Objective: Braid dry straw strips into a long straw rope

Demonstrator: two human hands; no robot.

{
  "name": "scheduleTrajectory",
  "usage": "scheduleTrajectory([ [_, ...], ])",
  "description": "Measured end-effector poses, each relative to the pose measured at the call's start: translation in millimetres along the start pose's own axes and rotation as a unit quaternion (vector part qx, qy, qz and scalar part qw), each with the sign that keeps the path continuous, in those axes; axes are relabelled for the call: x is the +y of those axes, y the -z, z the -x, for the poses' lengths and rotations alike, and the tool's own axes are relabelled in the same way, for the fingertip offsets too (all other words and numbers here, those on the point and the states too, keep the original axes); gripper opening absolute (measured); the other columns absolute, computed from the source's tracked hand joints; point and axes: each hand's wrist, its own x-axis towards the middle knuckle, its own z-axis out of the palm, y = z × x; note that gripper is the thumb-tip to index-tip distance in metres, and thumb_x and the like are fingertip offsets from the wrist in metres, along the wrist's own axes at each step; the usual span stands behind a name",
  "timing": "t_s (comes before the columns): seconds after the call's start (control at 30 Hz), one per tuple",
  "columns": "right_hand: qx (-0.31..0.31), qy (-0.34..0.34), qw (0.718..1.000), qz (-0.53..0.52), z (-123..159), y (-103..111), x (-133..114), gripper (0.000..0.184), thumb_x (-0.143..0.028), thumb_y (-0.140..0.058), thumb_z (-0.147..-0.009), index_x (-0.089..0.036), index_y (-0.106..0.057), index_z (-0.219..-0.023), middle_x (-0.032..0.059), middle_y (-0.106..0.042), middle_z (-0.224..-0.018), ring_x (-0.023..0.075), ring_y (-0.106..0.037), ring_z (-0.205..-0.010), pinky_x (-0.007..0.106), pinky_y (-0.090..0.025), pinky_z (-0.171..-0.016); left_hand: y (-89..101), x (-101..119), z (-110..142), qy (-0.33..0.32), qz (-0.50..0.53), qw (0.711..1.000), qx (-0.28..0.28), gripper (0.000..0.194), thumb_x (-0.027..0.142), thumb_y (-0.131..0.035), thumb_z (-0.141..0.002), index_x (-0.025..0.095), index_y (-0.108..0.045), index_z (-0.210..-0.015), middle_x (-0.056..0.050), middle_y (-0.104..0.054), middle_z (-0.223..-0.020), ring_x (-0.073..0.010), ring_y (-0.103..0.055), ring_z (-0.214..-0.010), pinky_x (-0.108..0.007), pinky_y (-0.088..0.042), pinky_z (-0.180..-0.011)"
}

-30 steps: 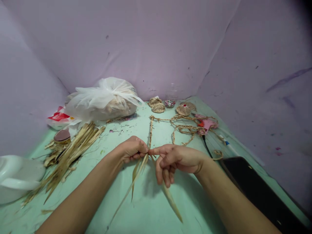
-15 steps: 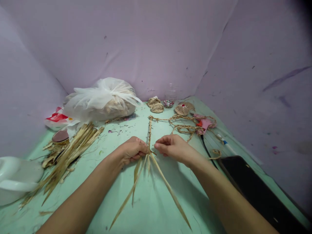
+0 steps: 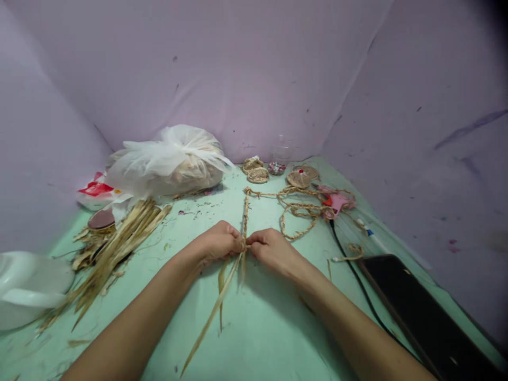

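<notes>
A thin braid of dried plant fibre (image 3: 246, 212) runs toward me along the green table. My left hand (image 3: 223, 241) is closed on the braid's near end, pinching it from the left. From the right, my right hand (image 3: 269, 246) is closed with thumb and fingertips together on a strand at that same end. Loose flat strands (image 3: 212, 313) hang from the pinch toward the table's front. The rest of the right-hand strand is hidden by my hand and forearm. Beyond, the braid bends right into a tangled length of braided cord (image 3: 298, 233).
Dried strips (image 3: 119, 251) lie on the left beside a white jug (image 3: 32, 291). A plastic bag (image 3: 170, 164) stands at the back left. Woven rounds (image 3: 257, 175) and a bead jar (image 3: 277, 168) stand at the back. A pink glue gun (image 3: 337, 201) and black phone (image 3: 424, 312) lie on the right.
My right hand has moved slightly left and nearer, closing on a strand at the braid's end. The long right-hand strand no longer shows on the table. My left hand keeps its pinch.
</notes>
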Motion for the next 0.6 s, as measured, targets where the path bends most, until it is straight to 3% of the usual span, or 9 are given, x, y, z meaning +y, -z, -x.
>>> scheduleTrajectory([
  [0.13,0.02,-0.021,0.995,-0.097,-4,-5,5,0.015,-0.023,-0.047,-0.062,-0.014,-0.05,-0.051,-0.0058,-0.031,-0.042,0.0052,-0.024,-0.041,0.02,-0.017,-0.04,3.8,0,1,-0.031,-0.059,0.998,-0.007,0.004,0.015,-0.044,-0.05,0.014,-0.045,-0.046,0.006,-0.026,-0.038,-0.0042,-0.02,-0.038,-0.021,-0.014,-0.039],
  [0.27,0.031,-0.055,0.98,-0.189,-9,-11,11,0.011,-0.021,-0.051,-0.059,-0.013,-0.054,-0.052,-0.004,-0.043,-0.043,0.0049,-0.03,-0.04,0.019,-0.021,-0.04,1.9,-2,-2,-0.041,-0.173,0.983,0.041,0.007,0.014,-0.043,-0.051,0.014,-0.048,-0.046,0.005,-0.029,-0.041,-0.0055,-0.023,-0.04,-0.021,-0.017,-0.041],
  [0.47,0.025,-0.056,0.967,-0.248,-10,-14,13,0.011,-0.017,-0.052,-0.057,-0.012,-0.056,-0.049,0.001,-0.056,-0.048,0.0057,-0.038,-0.042,0.019,-0.027,-0.043,-12.7,8,9,-0.031,-0.372,0.915,0.155,0.008,0.02,-0.049,-0.055,0.017,-0.053,-0.048,0.0,-0.043,-0.045,-0.0105,-0.037,-0.046,-0.023,-0.023,-0.045],
  [0.6,0.026,-0.056,0.958,-0.281,-10,-15,14,0.01,-0.017,-0.054,-0.057,-0.013,-0.055,-0.048,0.0002,-0.056,-0.046,0.0067,-0.042,-0.043,0.019,-0.03,-0.045,-16.1,13,16,-0.025,-0.42,0.892,0.165,0.015,0.029,-0.05,-0.06,0.018,-0.055,-0.051,-0.002,-0.047,-0.048,-0.0121,-0.04,-0.048,-0.024,-0.024,-0.046],
])
